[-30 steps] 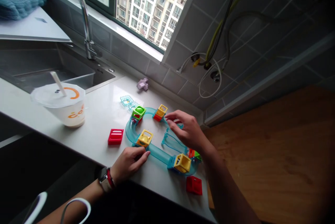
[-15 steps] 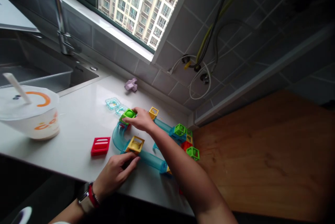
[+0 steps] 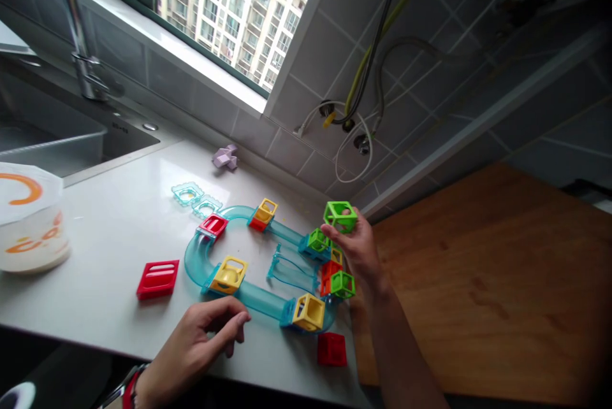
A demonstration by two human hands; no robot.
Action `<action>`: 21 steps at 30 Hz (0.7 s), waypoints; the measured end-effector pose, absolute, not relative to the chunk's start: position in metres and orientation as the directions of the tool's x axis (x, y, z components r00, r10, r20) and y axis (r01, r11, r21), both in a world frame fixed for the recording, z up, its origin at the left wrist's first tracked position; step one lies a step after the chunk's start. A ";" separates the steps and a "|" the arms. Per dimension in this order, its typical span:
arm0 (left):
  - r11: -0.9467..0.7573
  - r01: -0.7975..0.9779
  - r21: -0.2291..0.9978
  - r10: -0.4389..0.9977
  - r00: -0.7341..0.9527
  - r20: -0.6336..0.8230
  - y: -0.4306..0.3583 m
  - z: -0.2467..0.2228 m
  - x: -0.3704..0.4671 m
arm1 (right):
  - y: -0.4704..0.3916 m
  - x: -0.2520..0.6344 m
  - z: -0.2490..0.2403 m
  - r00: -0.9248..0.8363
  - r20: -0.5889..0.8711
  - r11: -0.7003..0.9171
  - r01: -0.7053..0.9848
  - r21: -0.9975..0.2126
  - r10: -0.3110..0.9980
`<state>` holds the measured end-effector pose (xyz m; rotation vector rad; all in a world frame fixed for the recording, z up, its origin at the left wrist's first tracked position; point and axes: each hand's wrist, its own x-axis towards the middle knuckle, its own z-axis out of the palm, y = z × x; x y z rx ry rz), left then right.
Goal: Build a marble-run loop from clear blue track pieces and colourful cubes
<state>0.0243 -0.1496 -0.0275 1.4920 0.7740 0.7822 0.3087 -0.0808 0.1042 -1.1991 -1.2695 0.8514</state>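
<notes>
My right hand [image 3: 359, 246] is raised over the right end of the track, closed on a green open-frame cube block [image 3: 340, 216]. A blue translucent tube track [image 3: 262, 299] forms a loop on the counter. My left hand [image 3: 203, 336] rests loosely curled in front of it, fingers slightly apart, with nothing visible in them. Nearest to that hand is a yellow block [image 3: 229, 275] on the track. Another yellow block [image 3: 308, 312] sits at the front right corner, and a red block [image 3: 213, 225] at the left bend. Green blocks [image 3: 343, 284] and an orange-red block [image 3: 329, 276] cluster at the right end.
Loose red blocks [image 3: 159, 279] [image 3: 331, 350] lie on the white counter [image 3: 109, 230]. Clear blue pieces [image 3: 187, 193] and a lilac object [image 3: 224, 158] are behind. A drink cup [image 3: 33, 230] and sink [image 3: 124, 141] stand left; a wooden board [image 3: 478, 294] lies right.
My right hand has lifted the green block off the left bend, uncovering the red block, and carried it right. My left hand has drawn back from the yellow block. The view has shifted right.
</notes>
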 end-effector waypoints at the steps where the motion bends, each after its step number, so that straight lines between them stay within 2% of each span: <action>1: -0.021 -0.003 1.000 0.804 0.594 0.019 -0.151 -0.017 0.030 | -0.089 0.322 0.104 0.211 0.252 0.217 0.172 -0.961 0.944; 3: -0.040 -0.025 0.999 0.773 0.632 0.047 -0.150 0.006 0.046 | -0.104 0.340 0.101 0.292 0.263 0.211 0.197 -0.957 0.920; 5: -0.128 -0.037 0.991 0.787 0.604 0.124 -0.140 0.028 0.068 | -0.118 0.345 0.097 0.313 0.279 0.221 0.207 -0.953 0.908; 9: -0.294 -0.113 0.949 0.790 0.530 0.308 -0.104 0.050 0.121 | -0.143 0.331 0.089 0.168 0.328 0.272 0.291 -0.918 0.930; 13: -0.198 -0.299 0.933 0.673 0.651 0.352 -0.078 0.044 0.163 | -0.161 0.327 0.086 0.081 0.376 0.339 0.288 -0.896 0.923; 17: -0.170 -0.349 0.921 0.702 0.613 0.362 -0.074 0.031 0.182 | -0.168 0.340 0.081 0.042 0.375 0.350 0.272 -0.896 0.926; 19: -0.215 -0.331 0.919 0.732 0.568 0.376 -0.073 0.023 0.184 | -0.167 0.346 0.075 0.101 0.386 0.346 0.279 -0.896 0.917; 21: -0.326 -0.288 0.900 0.751 0.500 0.432 -0.072 0.014 0.183 | -0.160 0.351 0.065 0.262 0.393 0.322 0.275 -0.906 0.881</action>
